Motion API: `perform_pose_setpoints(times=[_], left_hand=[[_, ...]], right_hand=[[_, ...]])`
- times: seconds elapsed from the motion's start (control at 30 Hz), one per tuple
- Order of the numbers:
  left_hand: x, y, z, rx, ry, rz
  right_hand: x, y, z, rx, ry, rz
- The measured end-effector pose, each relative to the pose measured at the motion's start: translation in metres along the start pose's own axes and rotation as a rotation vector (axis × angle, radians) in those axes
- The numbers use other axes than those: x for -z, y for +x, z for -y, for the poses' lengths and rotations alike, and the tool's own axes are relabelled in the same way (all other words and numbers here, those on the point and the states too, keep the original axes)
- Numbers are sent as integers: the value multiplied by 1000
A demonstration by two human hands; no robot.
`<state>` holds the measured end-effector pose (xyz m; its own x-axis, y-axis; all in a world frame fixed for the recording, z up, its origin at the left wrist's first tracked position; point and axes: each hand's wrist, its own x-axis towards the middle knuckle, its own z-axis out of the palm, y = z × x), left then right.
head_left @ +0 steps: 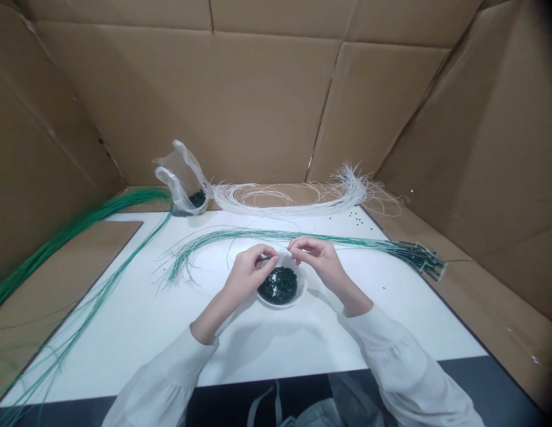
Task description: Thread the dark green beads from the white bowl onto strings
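Note:
Over a white bowl (304,289) of small dark beads (284,287), my left hand (249,273) and my right hand (322,261) face each other, fingertips a short way apart. A thin strand (283,253) runs between them, and each hand pinches it between thumb and fingers. Whether a bead sits at the fingertips is too small to make out. Just behind my hands lies a bundle of thin green strands (347,239), loose at its left end. Its right end (420,258) is dark and thicker, as if strung with beads.
A coil of white strands (284,207) lies along the back. Beside it, a clear plastic bag (180,178) contains dark beads. Long green strands (93,213) hang down the left side. Cardboard walls (276,107) enclose the white table (169,332). Tiny loose beads (358,220) dot the back right.

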<state>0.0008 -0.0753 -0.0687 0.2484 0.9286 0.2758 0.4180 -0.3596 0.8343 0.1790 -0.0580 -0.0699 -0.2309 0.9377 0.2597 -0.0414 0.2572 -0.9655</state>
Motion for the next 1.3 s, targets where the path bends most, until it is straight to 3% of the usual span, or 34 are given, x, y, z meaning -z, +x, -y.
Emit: perform_pose_setpoints(times=[0.43,0.63,0.9,1.07,1.3], left_hand=[[3,5,7,97,-123,-9],[1,10,5,97,-207,-73],[-1,9,3,87,-198,-102],[-1,7,1,70,-196,-106],[-4,7,3,72,-190,-131]], right_hand=[[-2,13,1,55,-6,-94],[-6,13,2,-56,111,-37],[-10,10,0,-30,189,-71],[-13,7,-7,-161,336,-9],[-21,-1,-6,43,17,12]])
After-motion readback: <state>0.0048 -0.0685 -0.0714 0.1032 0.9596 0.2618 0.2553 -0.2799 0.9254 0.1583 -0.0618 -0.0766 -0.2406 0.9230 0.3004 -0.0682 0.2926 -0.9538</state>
